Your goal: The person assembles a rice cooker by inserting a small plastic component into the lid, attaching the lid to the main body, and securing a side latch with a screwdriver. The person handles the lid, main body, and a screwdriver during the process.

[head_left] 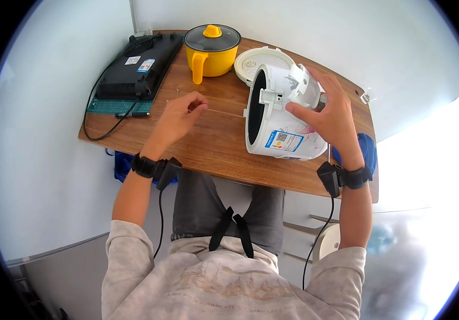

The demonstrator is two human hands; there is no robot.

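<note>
A white rice cooker body (288, 114) lies on its side on the wooden table, its dark round mouth facing left. My right hand (330, 104) grips its upper right part, thumb and fingers spread around the white hinge piece. A small greyish bit shows beside that thumb; I cannot make out what it is. The cooker's detached round white lid (252, 61) rests just behind the body. To the left, my left hand (189, 109) hovers over the table with its fingertips pinched together. Whatever they hold, if anything, is hidden.
A yellow pot (213, 63) with a dark lid stands at the back. On the left, a black flat appliance (128, 72) with a trailing cord sits over a green cutting mat (109, 106). Something blue (367, 152) is by my right wrist. The wooden table (208, 144) ends near my lap.
</note>
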